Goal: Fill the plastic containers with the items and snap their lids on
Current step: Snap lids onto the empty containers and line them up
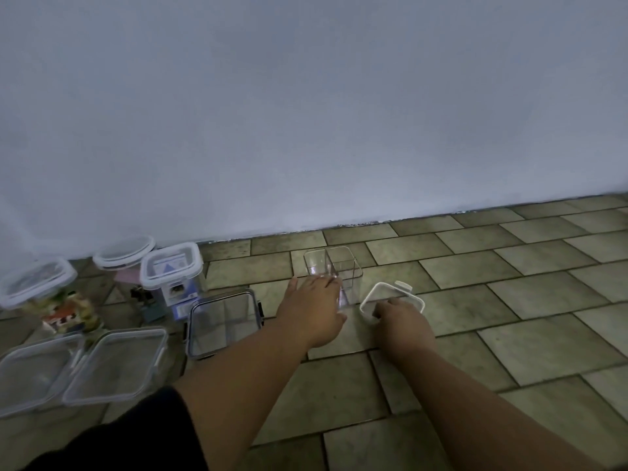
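Left hand, fingers extended, steadies the empty container; right hand grips the lid by its edge: fill first, then align corners before pressing.

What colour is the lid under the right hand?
The lid has a white rim, clear centre; head view.
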